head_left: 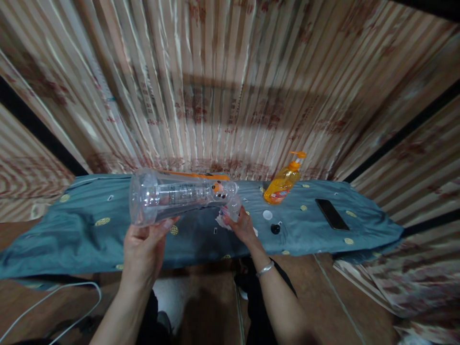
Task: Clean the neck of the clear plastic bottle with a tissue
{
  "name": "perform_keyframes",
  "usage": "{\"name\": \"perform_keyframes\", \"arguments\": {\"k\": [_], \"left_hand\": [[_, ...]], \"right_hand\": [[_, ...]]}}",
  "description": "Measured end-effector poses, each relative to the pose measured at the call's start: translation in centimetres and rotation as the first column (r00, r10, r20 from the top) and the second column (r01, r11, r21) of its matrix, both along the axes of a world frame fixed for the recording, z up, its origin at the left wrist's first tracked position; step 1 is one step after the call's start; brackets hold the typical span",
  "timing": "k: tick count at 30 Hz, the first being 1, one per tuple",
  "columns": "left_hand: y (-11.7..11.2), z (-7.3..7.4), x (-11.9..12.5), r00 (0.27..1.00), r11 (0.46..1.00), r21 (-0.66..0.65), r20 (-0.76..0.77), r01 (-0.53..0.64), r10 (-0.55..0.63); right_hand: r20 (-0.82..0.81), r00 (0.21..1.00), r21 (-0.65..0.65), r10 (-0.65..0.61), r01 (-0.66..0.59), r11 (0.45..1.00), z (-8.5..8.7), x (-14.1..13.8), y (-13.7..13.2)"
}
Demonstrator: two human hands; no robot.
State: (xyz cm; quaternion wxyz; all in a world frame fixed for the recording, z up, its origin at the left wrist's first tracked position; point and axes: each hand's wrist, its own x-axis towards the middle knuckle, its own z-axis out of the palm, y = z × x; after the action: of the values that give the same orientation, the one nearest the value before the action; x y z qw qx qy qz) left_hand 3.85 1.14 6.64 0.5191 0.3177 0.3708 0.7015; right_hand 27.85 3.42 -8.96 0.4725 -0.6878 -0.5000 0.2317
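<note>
My left hand (145, 242) grips a large clear plastic bottle (179, 194) from below, near its wide base. The bottle is held on its side above the cloth, its narrow end pointing right. A small label with orange and black marks shows near that end. There, my right hand (240, 224) is closed on a small clear plastic piece (234, 205), which may touch the bottle's mouth. Crumpled white wrapping (223, 219) with coloured print shows beside my right fingers; whether they hold it I cannot tell.
A pump bottle of orange liquid (282, 186) stands on the blue-green cloth (89, 239). Near it lie a white disc (267, 214), a small black item (275, 229) and a dark phone (332, 214). Behind hangs a striped curtain (215, 96). A white cable (68, 286) loops at lower left.
</note>
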Motion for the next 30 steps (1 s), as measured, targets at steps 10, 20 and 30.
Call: {"name": "perform_keyframes", "arguments": {"k": [10, 20, 30], "left_hand": [[0.41, -0.28, -0.22, 0.999, 0.998, 0.059, -0.030, 0.015, -0.013], [0.60, 0.09, 0.31, 0.997, 0.992, 0.126, -0.072, 0.025, -0.016], [0.80, 0.52, 0.33, 0.996, 0.987, 0.154, -0.085, 0.047, -0.034]], "right_hand": [[0.006, 1.000, -0.042, 0.005, -0.004, 0.999, 0.66, -0.05, -0.01], [0.018, 1.000, -0.032, 0.010, -0.010, 0.999, 0.63, -0.09, 0.02], [0.023, 1.000, -0.005, 0.012, -0.012, 1.000, 0.88, -0.11, -0.07]]}}
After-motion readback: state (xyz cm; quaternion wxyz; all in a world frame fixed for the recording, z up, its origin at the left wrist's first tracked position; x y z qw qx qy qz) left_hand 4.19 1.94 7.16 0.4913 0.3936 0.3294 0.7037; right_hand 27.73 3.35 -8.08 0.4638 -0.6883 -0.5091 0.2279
